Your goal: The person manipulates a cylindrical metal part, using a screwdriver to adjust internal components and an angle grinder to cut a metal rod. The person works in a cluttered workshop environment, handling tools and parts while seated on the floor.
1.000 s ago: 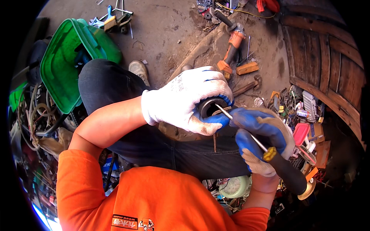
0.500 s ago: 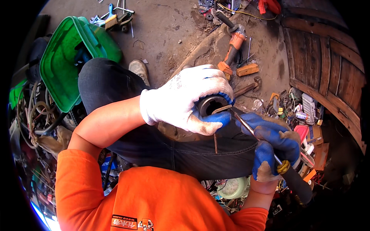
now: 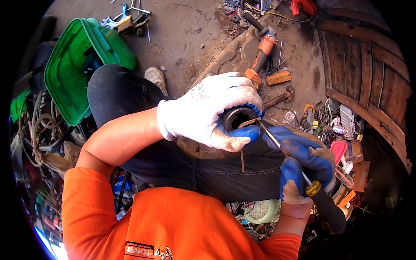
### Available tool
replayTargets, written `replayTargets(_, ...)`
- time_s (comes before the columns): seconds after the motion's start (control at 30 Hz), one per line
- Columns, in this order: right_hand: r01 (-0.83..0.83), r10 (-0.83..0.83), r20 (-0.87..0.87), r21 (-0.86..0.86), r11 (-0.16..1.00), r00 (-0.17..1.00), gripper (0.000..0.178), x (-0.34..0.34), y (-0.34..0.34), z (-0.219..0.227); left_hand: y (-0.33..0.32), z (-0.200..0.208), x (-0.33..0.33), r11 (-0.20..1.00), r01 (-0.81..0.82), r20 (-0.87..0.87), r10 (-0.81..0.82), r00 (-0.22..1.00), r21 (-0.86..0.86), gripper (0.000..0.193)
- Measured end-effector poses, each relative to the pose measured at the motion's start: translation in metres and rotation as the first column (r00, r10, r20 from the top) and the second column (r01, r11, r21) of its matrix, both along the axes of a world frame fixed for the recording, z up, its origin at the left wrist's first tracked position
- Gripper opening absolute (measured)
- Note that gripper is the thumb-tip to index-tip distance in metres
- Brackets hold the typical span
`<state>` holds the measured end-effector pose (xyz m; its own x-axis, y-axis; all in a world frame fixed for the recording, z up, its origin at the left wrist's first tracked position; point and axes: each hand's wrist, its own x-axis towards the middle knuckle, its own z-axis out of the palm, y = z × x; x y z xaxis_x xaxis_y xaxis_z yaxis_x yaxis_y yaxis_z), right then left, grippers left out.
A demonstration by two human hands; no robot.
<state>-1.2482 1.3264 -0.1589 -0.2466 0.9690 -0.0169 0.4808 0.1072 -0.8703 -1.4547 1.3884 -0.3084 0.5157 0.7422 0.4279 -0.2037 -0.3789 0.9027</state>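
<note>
Head view: metal ring (image 3: 237, 118) inside left hand (image 3: 208, 110).

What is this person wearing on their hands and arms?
Both hands wear knit work gloves, white on the back with a blue coating on palm and fingers, grimy and worn: left hand, right hand. The forearms are bare below short orange sleeves.

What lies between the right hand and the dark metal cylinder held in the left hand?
In the head view, a screwdriver shaft spans it, from the right hand to the rim of the cylinder in the left hand.
</note>
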Motion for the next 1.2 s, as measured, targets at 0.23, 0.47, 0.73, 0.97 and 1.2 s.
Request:
replayTargets(0.23,-0.032,0.032,0.001,0.006,0.999,0.999,0.029,0.003,0.000,-0.001,0.001,-0.001,0.000,1.000,-0.002,-0.004,0.002,1.000,0.019,0.044)
replayTargets(0.47,-0.052,0.052,0.002,0.006,0.999,0.999,0.031,0.004,-0.001,-0.001,0.001,-0.001,0.000,1.000,0.002,0.005,-0.002,1.000,0.012,0.045)
replayTargets(0.73,-0.078,0.078,-0.001,0.019,0.997,0.997,0.034,0.007,-0.001,-0.002,-0.001,-0.002,0.002,1.000,-0.009,0.016,0.009,1.000,-0.005,0.046)
replayTargets(0.97,-0.034,0.033,0.042,0.027,0.999,0.999,0.034,-0.007,0.006,0.000,-0.002,-0.006,0.001,1.000,-0.001,-0.007,0.001,1.000,-0.008,0.046)
replayTargets(1.2,-0.153,0.144,0.107,0.084,0.985,0.984,0.046,0.009,0.012,-0.003,-0.001,-0.002,-0.001,1.000,-0.006,-0.010,0.006,1.000,-0.003,0.044)
